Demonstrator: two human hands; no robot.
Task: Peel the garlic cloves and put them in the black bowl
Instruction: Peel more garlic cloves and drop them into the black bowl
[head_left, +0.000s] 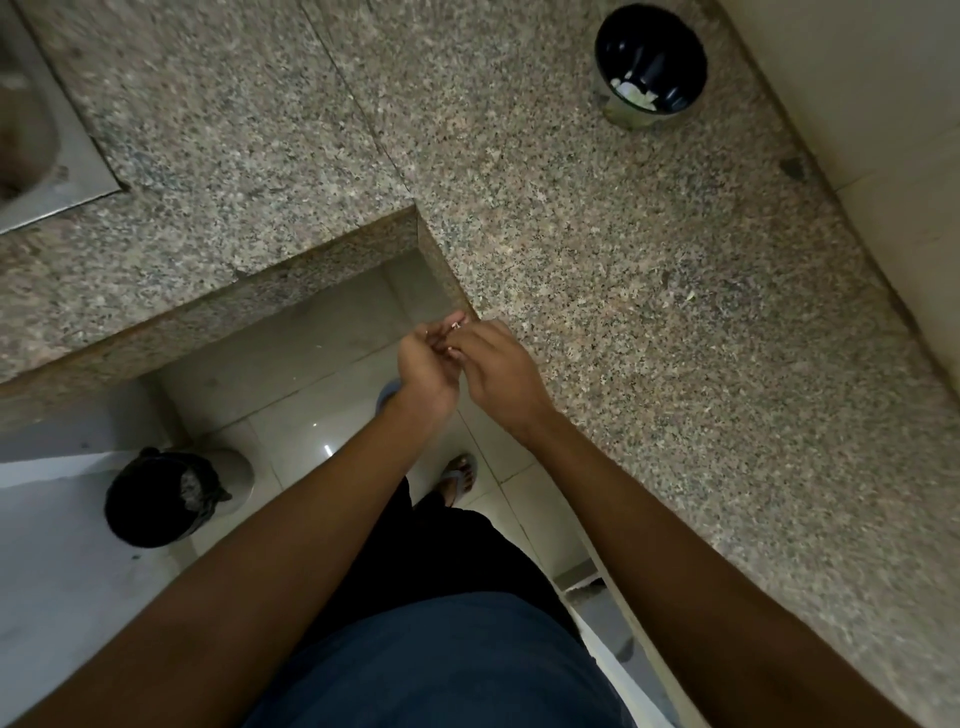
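I see both hands meet at the inner corner of the granite counter (597, 249). My left hand (423, 376) and right hand (498, 371) curl fingertips together around a small pale garlic clove (457, 325), pinching it between them; most of it is hidden. The black bowl (650, 58) sits well apart at the far end of the counter, with white pieces inside. A bin with a black liner (156, 496) stands on the floor. I can read no writing anywhere.
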